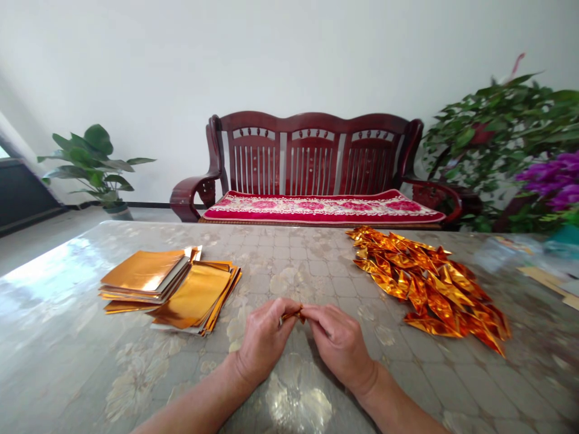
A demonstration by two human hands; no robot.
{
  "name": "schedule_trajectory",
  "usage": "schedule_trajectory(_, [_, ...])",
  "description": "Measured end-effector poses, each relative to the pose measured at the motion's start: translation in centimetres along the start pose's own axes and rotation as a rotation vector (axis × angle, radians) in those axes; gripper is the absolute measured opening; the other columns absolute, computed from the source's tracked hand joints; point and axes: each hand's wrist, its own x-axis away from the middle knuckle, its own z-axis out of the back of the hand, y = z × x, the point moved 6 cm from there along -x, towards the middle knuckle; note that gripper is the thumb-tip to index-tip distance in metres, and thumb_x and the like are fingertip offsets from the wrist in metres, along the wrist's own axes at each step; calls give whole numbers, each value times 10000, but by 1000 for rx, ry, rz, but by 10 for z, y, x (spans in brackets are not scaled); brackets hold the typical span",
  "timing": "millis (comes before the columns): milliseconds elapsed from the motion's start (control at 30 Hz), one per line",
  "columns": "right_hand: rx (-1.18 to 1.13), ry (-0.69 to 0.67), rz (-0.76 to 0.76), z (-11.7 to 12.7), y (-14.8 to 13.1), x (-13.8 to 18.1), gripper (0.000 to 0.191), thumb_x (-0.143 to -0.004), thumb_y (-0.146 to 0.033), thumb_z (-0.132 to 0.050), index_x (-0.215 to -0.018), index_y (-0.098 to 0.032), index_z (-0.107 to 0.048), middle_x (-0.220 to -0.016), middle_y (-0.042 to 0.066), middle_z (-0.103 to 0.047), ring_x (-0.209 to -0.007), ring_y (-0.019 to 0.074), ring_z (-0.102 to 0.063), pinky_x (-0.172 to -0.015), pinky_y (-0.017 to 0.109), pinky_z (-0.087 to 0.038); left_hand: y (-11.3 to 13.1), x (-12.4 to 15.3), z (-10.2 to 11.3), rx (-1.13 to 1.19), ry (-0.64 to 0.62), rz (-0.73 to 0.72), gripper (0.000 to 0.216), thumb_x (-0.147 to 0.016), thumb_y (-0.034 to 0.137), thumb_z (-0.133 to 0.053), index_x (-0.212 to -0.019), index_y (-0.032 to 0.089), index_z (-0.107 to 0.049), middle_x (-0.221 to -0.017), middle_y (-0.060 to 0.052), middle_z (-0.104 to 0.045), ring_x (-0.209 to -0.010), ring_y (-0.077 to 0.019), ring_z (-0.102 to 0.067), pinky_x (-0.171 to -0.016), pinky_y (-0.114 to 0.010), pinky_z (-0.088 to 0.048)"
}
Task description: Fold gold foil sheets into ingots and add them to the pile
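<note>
Both my hands meet over the middle of the table, close to its near side. Between their fingertips is a small piece of gold foil paper (297, 314), mostly covered by the fingers. My left hand (266, 334) is closed on its left end, and my right hand (340, 339) pinches the right end. To the left lie stacks of flat gold foil sheets (190, 298), two piles overlapping. On the right is a heap of folded, pointed gold foil pieces (427, 280), laid over one another in rows.
The table (289, 265) has a shiny patterned cover. Clear plastic and card pieces (547, 280) lie at its right edge, beside purple flowers (554, 178). Behind stands a dark red wooden bench (312, 163) with a red floral cushion. A potted plant (97, 166) is at far left.
</note>
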Motion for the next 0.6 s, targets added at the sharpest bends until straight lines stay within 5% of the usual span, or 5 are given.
schedule_trajectory(333, [-128,-92,-101,-4,8,-1,250,-904,-54,-513,-988,-232,-668,-1034,33,-733,-951,145,-691,-860,263,-549,-14,-3,-1,106,7,112,169,-827,64,-636,-910,212,-645,-809,36,-692,-719,-100,-631,-688,-192,-489])
schedule_trajectory(600, [-141,-340,-120,-4,15,0,404,-817,-23,-589,-1139,-247,-686,-1131,43,-708,-1032,170,-671,-919,292,-543,-6,-8,4,128,-76,-4,170,-852,57,-603,-825,206,-680,-828,2,-629,-807,-119,-612,-745,-211,-474])
